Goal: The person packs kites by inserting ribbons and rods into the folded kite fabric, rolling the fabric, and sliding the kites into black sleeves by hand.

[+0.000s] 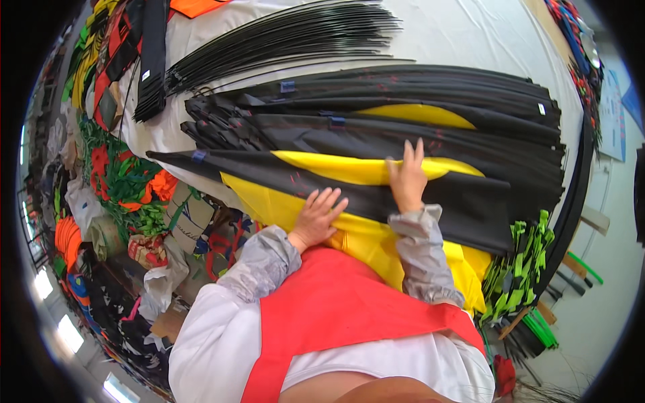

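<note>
A black and yellow fabric piece [356, 197] lies across the table edge in front of me, its yellow part hanging down toward my red apron. My left hand [317, 219] rests on its black area, palm down with the fingers spread. Farther right, my right hand [408, 178] touches the yellow strip [342, 168] along the far side of that piece, fingers stretched out and apart. Beyond both hands is a layered pile of black fabric panels [497, 148], with another yellow curve [423, 115] showing between layers. Small dark blue tabs [337, 123] sit on several panels.
Thin black rods [289, 43] lie fanned at the far side of the white-covered table [463, 33]. A folded black fabric bundle [153, 64] is at far left. Bright green strips [517, 272] hang by the right edge. Coloured scraps [131, 178] and bags crowd the left.
</note>
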Tool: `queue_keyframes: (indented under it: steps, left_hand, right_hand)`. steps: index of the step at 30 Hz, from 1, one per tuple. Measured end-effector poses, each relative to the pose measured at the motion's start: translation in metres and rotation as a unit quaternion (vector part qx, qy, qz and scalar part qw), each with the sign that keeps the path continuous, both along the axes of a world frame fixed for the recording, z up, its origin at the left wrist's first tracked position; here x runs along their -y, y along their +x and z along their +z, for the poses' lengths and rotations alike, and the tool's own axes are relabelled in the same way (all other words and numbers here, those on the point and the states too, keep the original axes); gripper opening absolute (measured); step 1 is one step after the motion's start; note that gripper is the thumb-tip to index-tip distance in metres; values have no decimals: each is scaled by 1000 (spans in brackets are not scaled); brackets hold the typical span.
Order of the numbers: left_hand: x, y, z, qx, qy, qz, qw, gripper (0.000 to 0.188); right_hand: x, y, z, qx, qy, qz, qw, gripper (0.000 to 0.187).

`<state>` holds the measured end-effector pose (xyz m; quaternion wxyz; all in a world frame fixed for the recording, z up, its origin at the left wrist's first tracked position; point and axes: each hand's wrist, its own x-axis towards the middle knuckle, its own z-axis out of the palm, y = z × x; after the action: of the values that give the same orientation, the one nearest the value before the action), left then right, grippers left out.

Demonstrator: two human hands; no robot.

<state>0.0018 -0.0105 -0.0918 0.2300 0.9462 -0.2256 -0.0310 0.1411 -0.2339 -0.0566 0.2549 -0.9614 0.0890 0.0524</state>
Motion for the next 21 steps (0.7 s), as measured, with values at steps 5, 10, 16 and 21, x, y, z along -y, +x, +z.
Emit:
queue_keyframes:
  steps: [5,10,16,21]
  left_hand:
    - [-1,-8,-18,-1,-14,1,1000,69]
    - [-1,-4,-26,9,-13,-2,1000,72]
    - [1,3,-18,-21,-32,12,999,65]
    - [6,22,16,-54,-24,2,998,70]
  right_hand:
    - [-94,167,-70,167,59,205,963,28]
    - [-150,258,-136,81,-93,297,947,23]
    - [-116,243,-100,277,80,351,891,14]
    - [-2,99,31,263,91,273,921,4]
